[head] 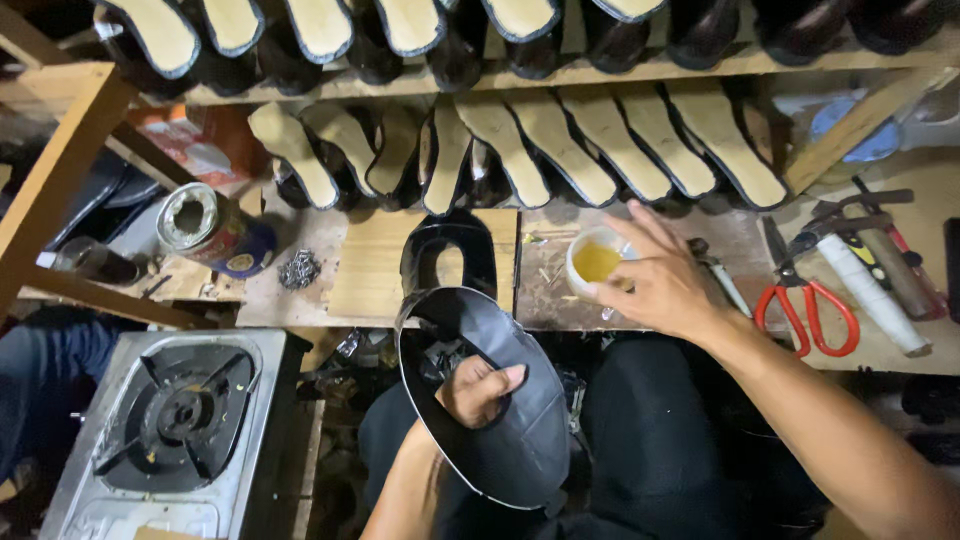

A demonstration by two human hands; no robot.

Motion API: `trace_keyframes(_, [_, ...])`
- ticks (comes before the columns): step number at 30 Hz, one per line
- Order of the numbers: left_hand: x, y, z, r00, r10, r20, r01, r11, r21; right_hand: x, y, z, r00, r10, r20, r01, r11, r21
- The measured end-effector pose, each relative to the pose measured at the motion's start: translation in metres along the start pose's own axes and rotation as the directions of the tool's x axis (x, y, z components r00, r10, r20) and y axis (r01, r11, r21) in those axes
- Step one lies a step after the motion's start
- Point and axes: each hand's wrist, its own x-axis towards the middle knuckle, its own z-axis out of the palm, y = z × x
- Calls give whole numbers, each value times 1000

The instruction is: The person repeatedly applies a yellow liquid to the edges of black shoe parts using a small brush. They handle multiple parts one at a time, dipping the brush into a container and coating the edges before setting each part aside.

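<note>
- The left hand (478,388) is raised at the lower centre of the view, fingers curled into a loose fist, the thumb laid across the top and pointing right.
- Its bare forearm climbs steeply from the bottom edge, the wrist held straight.
- The right hand (655,283) is stretched forward and leftward, back of the hand up, fingers spread and slightly bent, fingertips angled down.
- The right forearm, also bare, runs diagonally from the lower right corner, the wrist bent slightly inward.
</note>
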Motion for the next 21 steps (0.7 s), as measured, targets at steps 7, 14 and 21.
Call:
trace_keyframes(7, [1,15,13,1000,12,26,-10,999,-47,-52,-44,-27,977,-205,59,137,816,562])
trace_keyframes(14, [5,18,25,993,39,110,-40,999,7,-60,-71,-33,932,-333,-145,362,822,439])
trace_keyframes(21, [13,4,22,995,86,41,-82,994,-72,-65,-68,-30,921,-319,-225,380,863,332])
